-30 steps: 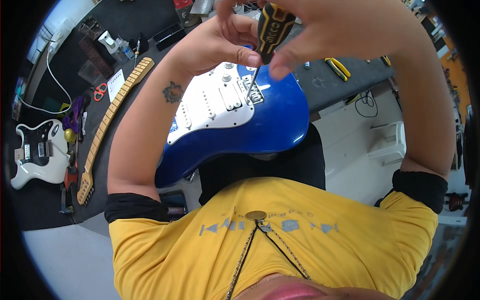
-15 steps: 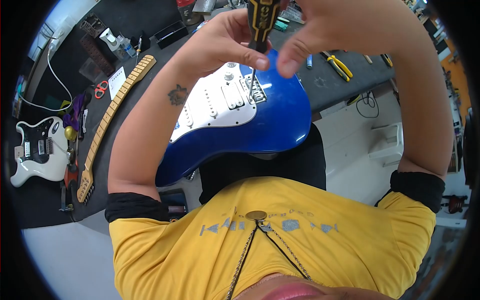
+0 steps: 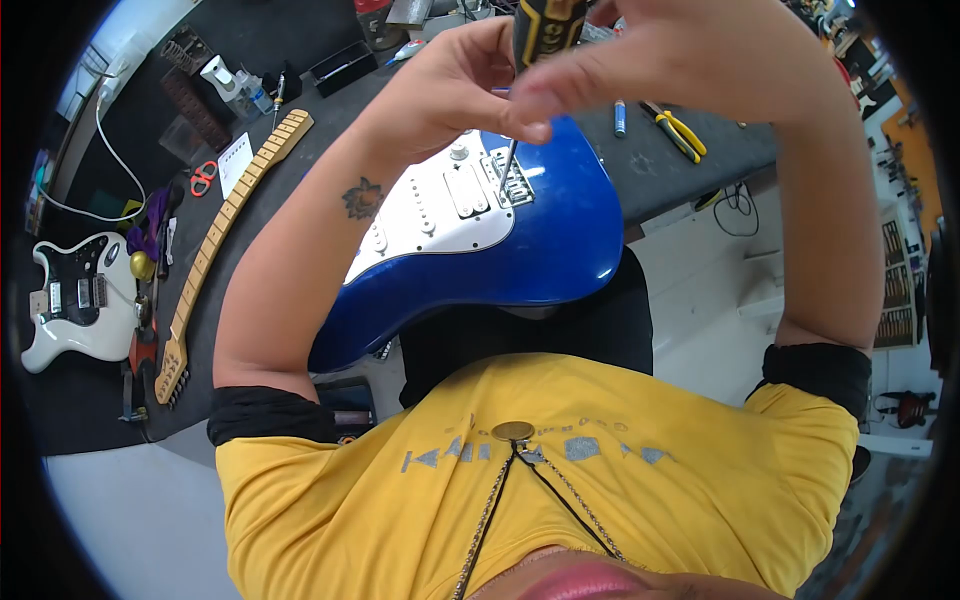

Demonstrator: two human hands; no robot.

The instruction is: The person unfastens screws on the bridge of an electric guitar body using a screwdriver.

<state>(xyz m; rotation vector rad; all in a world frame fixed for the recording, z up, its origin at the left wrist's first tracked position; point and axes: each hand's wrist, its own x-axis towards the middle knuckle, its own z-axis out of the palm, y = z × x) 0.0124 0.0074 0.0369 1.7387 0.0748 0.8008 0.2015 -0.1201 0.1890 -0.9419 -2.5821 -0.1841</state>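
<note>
A blue guitar body with a white pickguard lies over the bench edge and my lap. A black and yellow screwdriver stands tilted over it, its shaft reaching down to the metal bridge. My left hand is closed around the lower part of the screwdriver, thumb and fingers steadying it near the shaft. Higher up, my right hand grips the handle, its thumb across the front and smeared by motion. The top of the handle is cut off by the frame edge.
Left of the body lie a maple guitar neck, red scissors and a white guitar body. Yellow-handled pliers and a blue tube lie to the right. A black tray is at the back.
My right hand has moved left, and its thumb has come from beside the screwdriver to across its handle. The handle has tilted slightly right; the guitar body is nearly unmoved.
</note>
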